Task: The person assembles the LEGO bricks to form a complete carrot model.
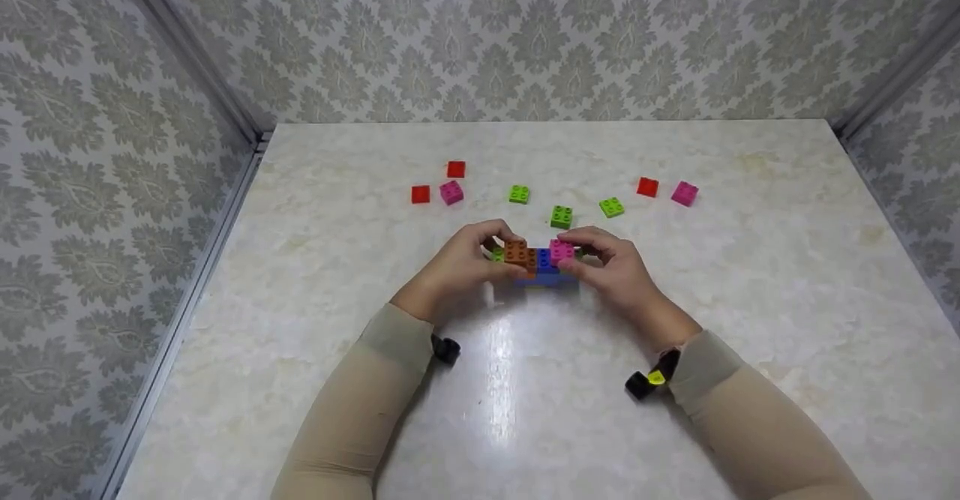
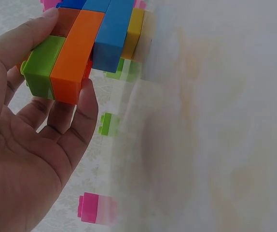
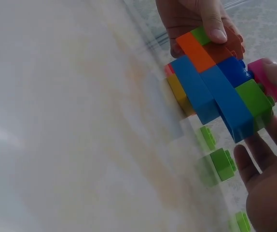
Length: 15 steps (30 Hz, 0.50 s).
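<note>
A structure of joined toy building bricks stands upright in the middle of the table, with light blue bricks (image 3: 194,89), an orange brick (image 2: 76,58), a dark blue brick (image 3: 234,72), brown bricks (image 1: 515,251) and a yellow brick at the bottom (image 3: 179,94). My left hand (image 1: 474,254) holds its left end, thumb against the brown brick, fingers behind. At the right end, my right hand (image 1: 611,264) pinches a pink brick (image 1: 561,251) between thumb and fingers. That pink brick sits at the top, beside a green brick (image 3: 255,102); whether it is pressed fully down I cannot tell.
Beyond the hands lie loose bricks: green ones (image 1: 561,217), pink ones (image 1: 451,193) (image 1: 684,193) and flat-looking red ones (image 1: 421,194) (image 1: 648,187). Patterned wall panels (image 1: 525,43) border the pale table (image 1: 337,170) at the back and sides.
</note>
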Each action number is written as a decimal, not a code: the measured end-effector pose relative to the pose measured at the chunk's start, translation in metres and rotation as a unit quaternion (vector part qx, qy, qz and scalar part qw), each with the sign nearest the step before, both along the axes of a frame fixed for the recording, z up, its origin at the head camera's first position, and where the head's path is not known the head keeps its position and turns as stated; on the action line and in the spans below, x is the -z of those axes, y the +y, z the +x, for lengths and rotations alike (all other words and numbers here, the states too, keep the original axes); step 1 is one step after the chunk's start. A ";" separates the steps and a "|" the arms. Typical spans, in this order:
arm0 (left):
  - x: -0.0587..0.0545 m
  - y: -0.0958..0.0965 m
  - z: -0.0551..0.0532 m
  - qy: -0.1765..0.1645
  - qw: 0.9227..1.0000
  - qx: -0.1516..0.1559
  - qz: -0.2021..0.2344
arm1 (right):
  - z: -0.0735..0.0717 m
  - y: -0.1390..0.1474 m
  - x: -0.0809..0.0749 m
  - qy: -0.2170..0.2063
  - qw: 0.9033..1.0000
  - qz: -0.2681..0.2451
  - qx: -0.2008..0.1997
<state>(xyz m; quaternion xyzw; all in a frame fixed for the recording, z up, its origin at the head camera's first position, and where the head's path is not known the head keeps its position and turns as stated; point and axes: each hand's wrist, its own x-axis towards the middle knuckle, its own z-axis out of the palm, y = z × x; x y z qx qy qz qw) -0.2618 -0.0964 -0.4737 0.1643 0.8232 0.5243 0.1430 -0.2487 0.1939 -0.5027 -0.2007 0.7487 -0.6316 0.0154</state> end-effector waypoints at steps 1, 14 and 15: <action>0.000 0.000 0.000 -0.001 1.000 -0.001 -0.001 | 0.000 0.000 0.000 -0.007 1.000 0.000 -0.004; 0.000 0.000 0.000 -0.012 1.000 -0.005 -0.003 | 0.001 -0.002 -0.012 -0.067 0.997 0.020 -0.021; -0.001 0.000 0.000 -0.013 1.000 -0.005 -0.004 | 0.000 -0.002 -0.013 -0.065 0.997 0.024 -0.021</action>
